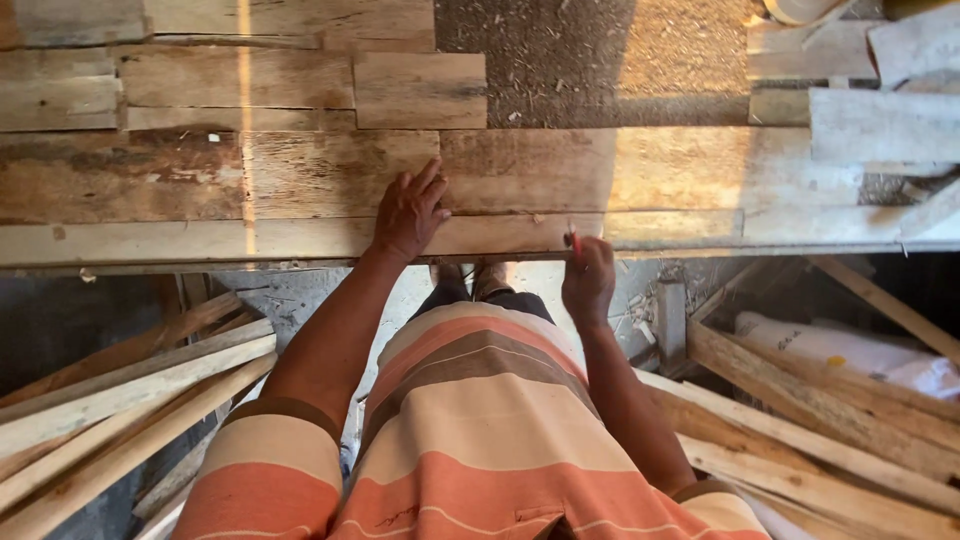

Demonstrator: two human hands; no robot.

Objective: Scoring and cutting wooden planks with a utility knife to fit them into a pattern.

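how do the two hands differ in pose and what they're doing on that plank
The left hand lies flat and open, fingers spread, palm pressed on the long plank; the right hand is curled closed around a red pencil.
The left hand reaches further across the wood, while the right hand sits at the plank's near edge.
The left hand holds nothing; the right hand points the pencil tip at the wood.
Both are bare and work on the same plank.

Two hands show: the left hand [408, 215] and the right hand [588, 282]. There is one pencil [574, 240], one white sack [850, 352] and two shoes [470, 277]. Planks are too many and too overlapped to count exactly: several on the desk [200, 175] and more stacked on each side below.
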